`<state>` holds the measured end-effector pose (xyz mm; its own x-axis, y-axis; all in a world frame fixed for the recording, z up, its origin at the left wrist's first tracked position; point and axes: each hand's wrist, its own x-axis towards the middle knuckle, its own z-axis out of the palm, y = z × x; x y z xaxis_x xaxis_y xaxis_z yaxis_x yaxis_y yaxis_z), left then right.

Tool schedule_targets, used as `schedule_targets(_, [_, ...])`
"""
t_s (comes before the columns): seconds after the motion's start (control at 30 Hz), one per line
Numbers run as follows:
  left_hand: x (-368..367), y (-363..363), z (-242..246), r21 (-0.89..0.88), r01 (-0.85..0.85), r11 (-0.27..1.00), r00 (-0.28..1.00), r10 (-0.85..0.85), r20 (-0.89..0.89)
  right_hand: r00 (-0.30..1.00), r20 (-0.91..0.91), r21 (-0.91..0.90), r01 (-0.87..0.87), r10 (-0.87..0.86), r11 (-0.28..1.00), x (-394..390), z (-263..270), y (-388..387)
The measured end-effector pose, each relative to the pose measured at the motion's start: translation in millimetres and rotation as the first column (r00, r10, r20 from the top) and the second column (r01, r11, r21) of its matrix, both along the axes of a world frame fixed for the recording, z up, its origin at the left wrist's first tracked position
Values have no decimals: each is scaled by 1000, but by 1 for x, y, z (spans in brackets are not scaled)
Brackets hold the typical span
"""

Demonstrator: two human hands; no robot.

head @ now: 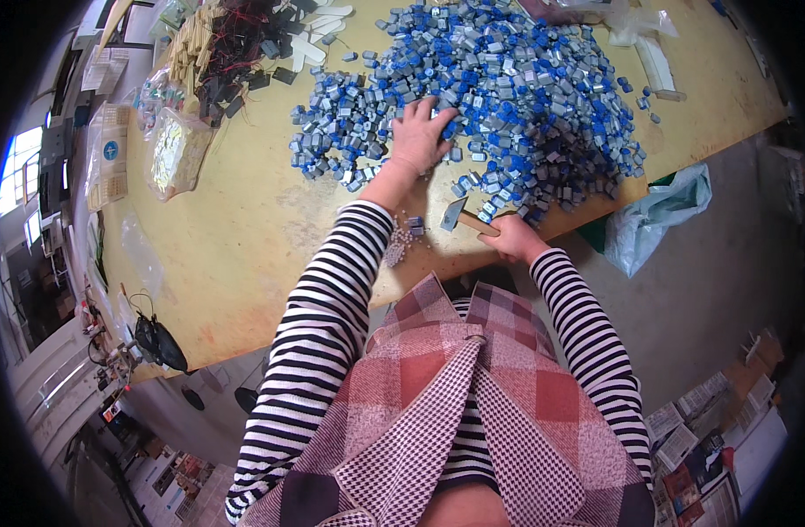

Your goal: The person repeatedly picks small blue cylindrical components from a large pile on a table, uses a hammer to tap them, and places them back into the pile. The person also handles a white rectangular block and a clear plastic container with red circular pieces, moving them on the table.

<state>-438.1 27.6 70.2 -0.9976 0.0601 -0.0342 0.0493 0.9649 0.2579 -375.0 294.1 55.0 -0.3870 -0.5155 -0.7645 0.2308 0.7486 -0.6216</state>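
Observation:
My left hand (421, 135) reaches onto the near edge of a large heap of small electric motors (508, 85), silver with blue ends. Its fingers are spread over the motors; whether one is pinched under them cannot be told. My right hand (515, 238) is closed around the wooden handle of a small hammer (453, 215), whose metal head points left over the table. Between my forearms lie a few loose motors (415, 225) and a scatter of tiny pale parts (396, 249) near the table's front edge.
On the yellowish table (244, 230), black parts with red wires (231, 62), wooden sticks (190, 49) and white strips (310, 46) lie at the back left. A clear bag (175, 155) sits nearer. Black scissors (157, 339) rest at the left corner. A plastic sack (662, 214) hangs off the right edge.

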Motion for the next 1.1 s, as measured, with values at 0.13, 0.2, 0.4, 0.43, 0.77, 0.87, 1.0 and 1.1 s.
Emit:
schedule_targets(0.13, [-20, -41, -3, 352, 128, 927, 991, -134, -5, 1000, 6, -24, 11, -10, 1000, 0, -2, 1])
schedule_targets(0.2, [-20, -62, -4, 422, 21, 906, 1000, -17, -13, 1000, 10, -34, 1, 0, 999, 1, -3, 1])
schedule_targets(0.4, [1, -115, 19, 369, -43, 928, 981, 110, -163, 999, 10, -8, -34, 34, 999, -3, 0, 1])
schedule_targets(0.43, [11, -114, 23, 259, -71, 963, 971, 127, -204, 999, 0, -14, -33, 33, 999, -3, 1, 1])
schedule_targets(0.77, [82, -17, -7, -141, 341, 929, 938, -346, -9, 999, 12, -49, -30, 30, 998, -2, -9, 2])
schedule_targets(0.87, [58, -59, -7, -165, 314, 935, 928, -339, -154, 1000, -1, -33, -14, 14, 999, -1, -9, 2])
schedule_targets(1.0, [25, -110, 6, -215, 118, 969, 971, -159, -180, 1000, -10, -19, -11, 11, 1000, 0, -4, 2])
schedule_targets(1.1, [24, -120, 15, -128, -77, 989, 930, 25, -367, 1000, -12, -13, -13, 13, 1000, 0, -2, 1])
